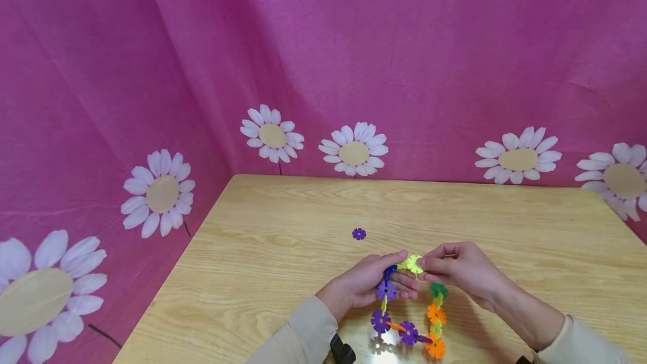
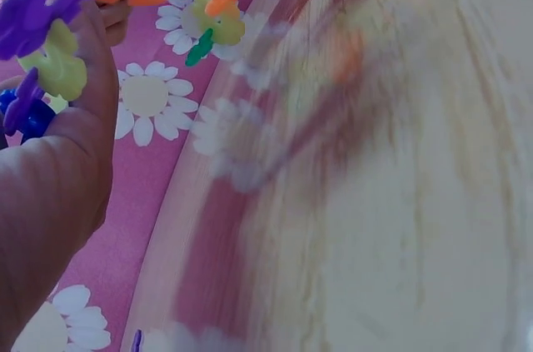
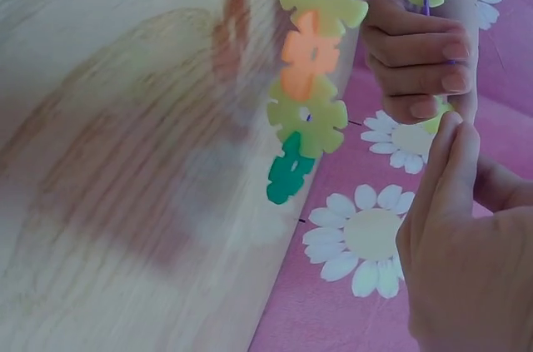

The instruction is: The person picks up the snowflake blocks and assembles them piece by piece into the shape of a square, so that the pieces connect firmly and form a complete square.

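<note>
A chain of interlocking flower-shaped plastic discs hangs in a loose loop between both hands. My left hand [image 1: 368,278] holds its upper left end, thumb by a dark blue disc [image 1: 390,272] and fingers curled behind. A yellow disc [image 1: 415,264] at the top is pinched between thumb and fingers of my right hand [image 1: 466,269]. Below the left hand run purple discs [image 1: 381,321] and an orange disc joined edge-on. The right side climbs through orange discs [image 1: 436,314] and yellow ones to a green disc [image 3: 291,171] at the free end, below the right hand.
A single purple disc [image 1: 359,233] lies on the wooden table [image 1: 283,212] beyond the hands. Pink cloth [image 1: 404,60] printed with white daisies stands behind the table and along its left side.
</note>
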Demonstrator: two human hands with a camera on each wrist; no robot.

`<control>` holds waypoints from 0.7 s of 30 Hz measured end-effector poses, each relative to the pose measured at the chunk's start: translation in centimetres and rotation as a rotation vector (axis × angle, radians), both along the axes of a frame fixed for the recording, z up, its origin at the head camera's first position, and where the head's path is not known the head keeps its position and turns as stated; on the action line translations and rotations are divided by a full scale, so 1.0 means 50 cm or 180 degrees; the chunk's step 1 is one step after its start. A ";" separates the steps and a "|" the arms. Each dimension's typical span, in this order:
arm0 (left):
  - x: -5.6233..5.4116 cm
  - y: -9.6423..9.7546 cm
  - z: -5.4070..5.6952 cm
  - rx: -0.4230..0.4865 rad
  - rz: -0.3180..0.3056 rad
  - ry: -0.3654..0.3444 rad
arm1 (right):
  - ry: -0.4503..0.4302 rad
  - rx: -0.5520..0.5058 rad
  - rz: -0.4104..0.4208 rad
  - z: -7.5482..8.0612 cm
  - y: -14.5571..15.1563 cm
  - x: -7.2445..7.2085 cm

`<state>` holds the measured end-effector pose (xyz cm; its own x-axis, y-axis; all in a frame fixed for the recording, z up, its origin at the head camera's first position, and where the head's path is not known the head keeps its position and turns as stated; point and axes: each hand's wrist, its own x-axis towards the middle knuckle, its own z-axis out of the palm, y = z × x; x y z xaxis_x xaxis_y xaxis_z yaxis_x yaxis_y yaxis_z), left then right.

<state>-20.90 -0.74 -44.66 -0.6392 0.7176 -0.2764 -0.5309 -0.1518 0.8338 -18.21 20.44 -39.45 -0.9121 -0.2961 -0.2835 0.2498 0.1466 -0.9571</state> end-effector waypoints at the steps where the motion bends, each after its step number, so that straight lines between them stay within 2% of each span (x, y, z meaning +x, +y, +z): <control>1: 0.000 0.000 -0.001 -0.0001 -0.0012 -0.0006 | 0.0001 0.0031 -0.0004 0.001 -0.001 -0.001; 9: 0.002 -0.003 0.001 -0.0038 -0.0093 0.0008 | -0.0041 0.0186 0.0084 0.009 -0.009 -0.002; 15: 0.003 -0.008 0.005 0.0104 0.0020 0.0001 | -0.0004 0.0214 0.0130 0.018 -0.013 -0.010; 21: -0.001 -0.017 -0.003 0.0116 0.0104 -0.0062 | 0.0072 0.0207 0.0267 0.019 -0.011 -0.019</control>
